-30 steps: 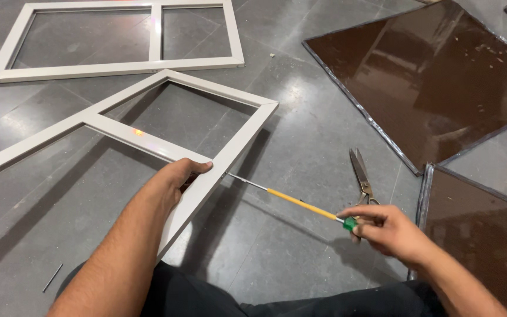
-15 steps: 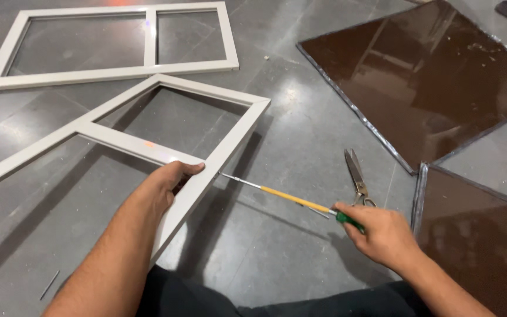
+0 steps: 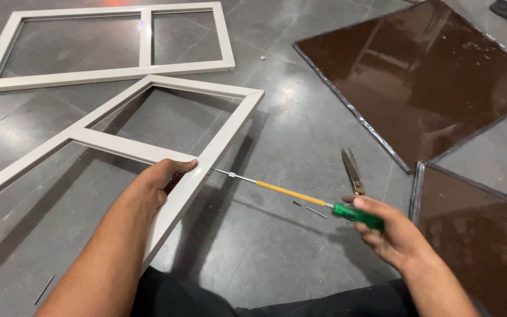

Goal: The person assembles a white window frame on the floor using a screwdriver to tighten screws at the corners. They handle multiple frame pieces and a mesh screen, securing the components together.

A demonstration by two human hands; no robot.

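My left hand (image 3: 158,181) grips the side rail of a white window frame (image 3: 227,125) that lies tilted on the grey floor. My right hand (image 3: 382,232) is closed around the green handle of a long screwdriver (image 3: 283,190) with a yellow shaft. Its metal tip touches the outer edge of the frame rail, just right of my left thumb. A pair of pliers (image 3: 353,171) lies on the floor just beyond my right hand.
A second white frame (image 3: 112,72) lies flat at the far left. Two brown glass panes (image 3: 423,76) (image 3: 476,235) lie at the right. Small screws (image 3: 315,212) lie under the screwdriver, and a nail (image 3: 44,289) lies near my left forearm.
The screwdriver tip has moved in against the frame rail. My left hand keeps its hold on the frame.
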